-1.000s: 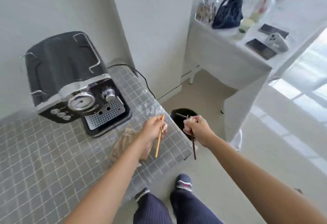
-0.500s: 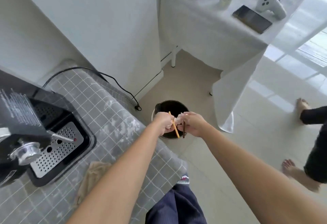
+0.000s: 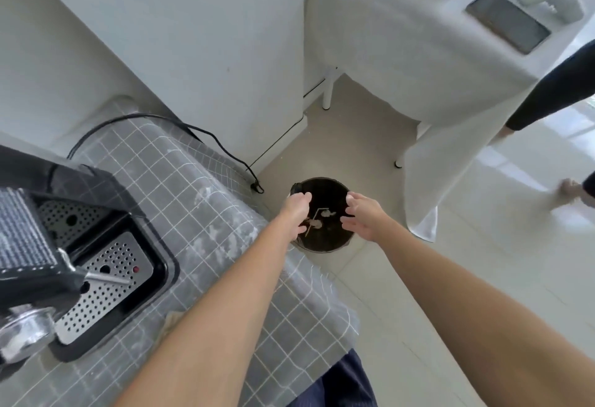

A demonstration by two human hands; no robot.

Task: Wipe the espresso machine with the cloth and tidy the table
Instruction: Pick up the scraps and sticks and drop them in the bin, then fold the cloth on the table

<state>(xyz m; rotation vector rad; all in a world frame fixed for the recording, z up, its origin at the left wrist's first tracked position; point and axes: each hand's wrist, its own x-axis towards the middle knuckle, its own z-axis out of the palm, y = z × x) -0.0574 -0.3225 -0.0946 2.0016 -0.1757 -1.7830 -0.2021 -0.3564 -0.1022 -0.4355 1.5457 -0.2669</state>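
Both my hands hover over a black waste bin (image 3: 325, 245) on the floor beside the table. My left hand (image 3: 294, 210) and my right hand (image 3: 363, 218) have loose, spread fingers and hold nothing. Inside the bin lie sticks and small crumpled scraps (image 3: 318, 218). The black espresso machine (image 3: 42, 245) with its perforated steel drip tray (image 3: 103, 287) stands at the left on the grey checked tablecloth (image 3: 199, 207). A corner of the beige cloth (image 3: 170, 319) peeks out under my left forearm; most of it is hidden.
A black power cord (image 3: 206, 136) runs off the table to the wall. A white-draped table (image 3: 402, 52) at the top right carries a tablet, a game controller and a cup. Another person's arm (image 3: 553, 91) and foot show at the right edge.
My hands held the sticks and scraps above the bin; now the fingers have spread and those items lie inside the bin. The view has tilted further down.
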